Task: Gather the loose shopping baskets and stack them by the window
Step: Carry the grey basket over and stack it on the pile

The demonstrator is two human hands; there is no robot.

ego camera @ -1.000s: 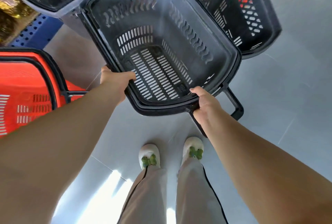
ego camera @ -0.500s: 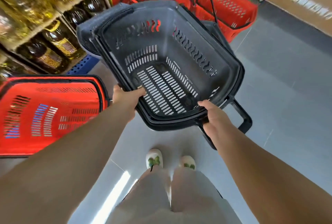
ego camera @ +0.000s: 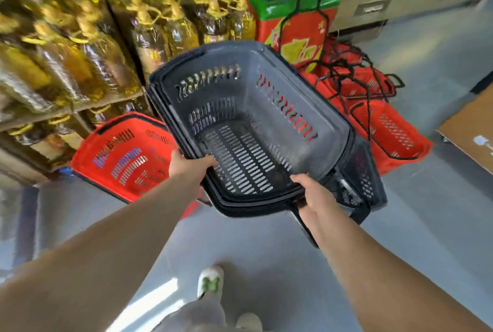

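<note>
A person is holding a dark grey slotted plastic shopping basket (ego camera: 256, 129) in the air in front of them, above the grey floor (ego camera: 426, 238). Its doubled rim suggests nested baskets, though the count is unclear. The basket's long axis is running away from the person and slightly to the left, with the open mouth tilted up toward them and the far end raised higher than the near end.

The left hand (ego camera: 190, 165) is gripping the near left corner of the rim, its fingers (ego camera: 210, 161) curled over the edge into the basket. The right hand (ego camera: 313, 194) is closed around the near right corner of the rim, beside a black handle bar hanging below.

A red slotted plastic basket (ego camera: 128, 158) is sitting on the floor to the left, partly behind the grey one. A heap of red baskets with black wire handles (ego camera: 373, 113) is lying on the floor to the right, beyond the held basket. Shelves of golden bottles (ego camera: 80, 46) are filling the left background. One white shoe with a green bow (ego camera: 210, 282) is showing below.
</note>
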